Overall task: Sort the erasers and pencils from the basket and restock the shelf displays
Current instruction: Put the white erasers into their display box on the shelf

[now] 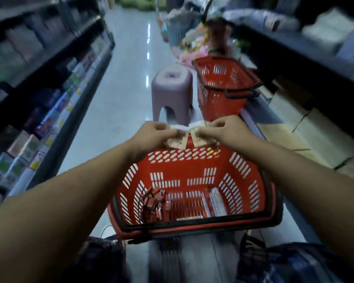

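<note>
A red plastic basket [192, 160] stands on the floor just in front of my knees. Inside it, a heap of small red erasers [153, 203] lies at the left and a clear pack of pencils [215, 201] at the right. Above the basket's far rim, my left hand [151, 133] and my right hand [227, 129] both pinch a small pale cardboard box [182, 137] between them. The box looks pulled apart or opened at its middle; motion blur hides its print.
A second red basket [223, 86] stands further down the aisle at the right, beside a lilac plastic stool [172, 92]. Dark shelves [49, 78] with boxed goods line the left side. Cardboard cartons [294, 135] sit under the right-hand shelving. The tiled aisle floor runs ahead.
</note>
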Demonstrator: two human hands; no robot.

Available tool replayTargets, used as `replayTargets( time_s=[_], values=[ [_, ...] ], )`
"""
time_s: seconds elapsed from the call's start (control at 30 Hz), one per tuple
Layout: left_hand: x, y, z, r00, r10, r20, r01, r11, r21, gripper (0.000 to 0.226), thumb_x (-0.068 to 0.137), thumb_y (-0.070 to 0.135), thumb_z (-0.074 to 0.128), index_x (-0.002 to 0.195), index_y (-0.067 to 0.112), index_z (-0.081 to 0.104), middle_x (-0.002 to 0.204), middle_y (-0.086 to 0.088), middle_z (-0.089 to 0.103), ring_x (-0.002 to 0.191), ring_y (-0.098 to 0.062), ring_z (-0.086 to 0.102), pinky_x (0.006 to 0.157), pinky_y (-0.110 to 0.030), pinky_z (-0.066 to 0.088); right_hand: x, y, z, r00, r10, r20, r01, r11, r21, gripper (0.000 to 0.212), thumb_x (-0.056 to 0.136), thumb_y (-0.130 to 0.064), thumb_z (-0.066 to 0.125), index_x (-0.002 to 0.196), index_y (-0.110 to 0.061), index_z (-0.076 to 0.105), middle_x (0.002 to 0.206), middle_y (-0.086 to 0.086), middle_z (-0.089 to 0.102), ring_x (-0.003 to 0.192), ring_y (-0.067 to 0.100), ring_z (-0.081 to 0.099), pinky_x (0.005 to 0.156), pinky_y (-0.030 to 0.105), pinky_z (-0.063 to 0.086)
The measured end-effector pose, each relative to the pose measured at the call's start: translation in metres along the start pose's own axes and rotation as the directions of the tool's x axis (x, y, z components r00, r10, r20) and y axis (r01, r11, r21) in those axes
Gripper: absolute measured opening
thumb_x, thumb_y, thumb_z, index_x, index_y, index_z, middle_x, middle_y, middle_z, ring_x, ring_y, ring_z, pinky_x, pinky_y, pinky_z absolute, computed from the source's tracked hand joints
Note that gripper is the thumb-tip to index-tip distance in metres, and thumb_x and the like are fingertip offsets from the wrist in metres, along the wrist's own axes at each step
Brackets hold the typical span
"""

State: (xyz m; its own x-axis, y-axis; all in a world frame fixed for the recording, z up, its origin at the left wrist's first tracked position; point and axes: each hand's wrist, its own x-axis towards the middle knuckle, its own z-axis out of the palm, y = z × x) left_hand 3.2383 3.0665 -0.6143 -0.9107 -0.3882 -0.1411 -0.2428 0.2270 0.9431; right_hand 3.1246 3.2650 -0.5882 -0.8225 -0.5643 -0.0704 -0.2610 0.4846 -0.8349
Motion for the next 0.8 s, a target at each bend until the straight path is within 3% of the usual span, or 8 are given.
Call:
replayTargets(
  time_s=[0.1,0.13,0.2,0.27,0.4,0.53,0.8],
  values=[
    [-0.02,0.029,0.007,0.998,-0.056,-0.018,0.043,0.909,-0.415,0.035,0.086,0.032,0.077,0.101,0.001,0.076,0.098,-0.017,0.076,0.09,-0.034,0.069,0.086,-0.039,0.051,-0.03,-0.035,-0.009,1.0,0.019,0.002,-0.018,0.866,0.5,0.027,0.085,-0.027,0.075,0.079,-0.002,0.071,0.06,0.002,0.065,0.054,0.013,0.062,0.053,0.024,0.049],
    [-0.026,0.032,0.011,0.998,-0.063,-0.014,0.048,0.868,-0.495,0.039,0.083,0.034,0.079,0.102,-0.001,0.076,0.102,-0.019,0.074,0.094,-0.034,0.063,0.089,-0.04,0.047,-0.039,-0.04,-0.009,1.0,0.029,0.01,-0.029,0.807,0.59,0.019,0.089,-0.021,0.071,0.086,-0.002,0.072,0.068,0.008,0.07,0.058,0.015,0.066,0.058,0.027,0.054],
    [-0.035,0.031,0.021,0.998,-0.068,-0.013,0.047,0.809,-0.586,0.05,0.077,0.034,0.081,0.111,-0.002,0.073,0.113,-0.023,0.072,0.098,-0.035,0.065,0.094,-0.043,0.049,-0.051,-0.041,-0.006,0.999,0.049,0.012,-0.044,0.746,0.664,0.023,0.089,-0.02,0.07,0.099,0.001,0.073,0.087,0.018,0.074,0.072,0.021,0.07,0.074,0.039,0.057],
    [-0.042,0.027,0.027,0.999,-0.053,0.009,0.047,0.777,-0.628,0.058,0.075,0.036,0.082,0.117,-0.001,0.069,0.115,-0.025,0.072,0.101,-0.034,0.072,0.091,-0.043,0.056,-0.056,-0.039,-0.003,0.998,0.063,0.021,-0.061,0.74,0.669,0.028,0.088,-0.021,0.07,0.103,0.002,0.072,0.098,0.021,0.076,0.085,0.028,0.073,0.082,0.043,0.059],
    [-0.041,0.026,0.026,0.997,0.009,0.075,0.041,0.768,-0.639,0.06,0.078,0.037,0.081,0.123,-0.001,0.068,0.122,-0.025,0.069,0.116,-0.04,0.067,0.107,-0.054,0.047,-0.06,-0.04,-0.001,0.996,0.026,0.084,-0.074,0.772,0.631,0.028,0.09,-0.021,0.069,0.107,0.001,0.071,0.099,0.02,0.076,0.098,0.036,0.073,0.082,0.039,0.059],
    [-0.042,0.027,0.021,0.994,0.024,0.107,0.044,0.806,-0.59,0.041,0.093,0.029,0.068,0.122,-0.001,0.066,0.12,-0.025,0.07,0.113,-0.04,0.068,0.109,-0.057,0.045,-0.06,-0.037,-0.005,0.991,-0.023,0.13,-0.058,0.806,0.589,0.024,0.093,-0.02,0.065,0.108,-0.002,0.071,0.099,0.017,0.077,0.099,0.033,0.073,0.089,0.04,0.058],
    [-0.042,0.032,0.032,0.967,0.03,0.254,0.153,0.725,-0.671,0.05,0.094,0.018,0.057,0.137,-0.006,0.05,0.132,-0.034,0.06,0.127,-0.04,0.059,0.115,-0.059,0.039,-0.048,-0.025,-0.007,0.99,0.008,0.142,-0.077,0.871,0.485,0.024,0.091,-0.024,0.07,0.103,-0.003,0.073,0.095,0.016,0.077,0.094,0.033,0.075,0.095,0.048,0.057]
  ],
)
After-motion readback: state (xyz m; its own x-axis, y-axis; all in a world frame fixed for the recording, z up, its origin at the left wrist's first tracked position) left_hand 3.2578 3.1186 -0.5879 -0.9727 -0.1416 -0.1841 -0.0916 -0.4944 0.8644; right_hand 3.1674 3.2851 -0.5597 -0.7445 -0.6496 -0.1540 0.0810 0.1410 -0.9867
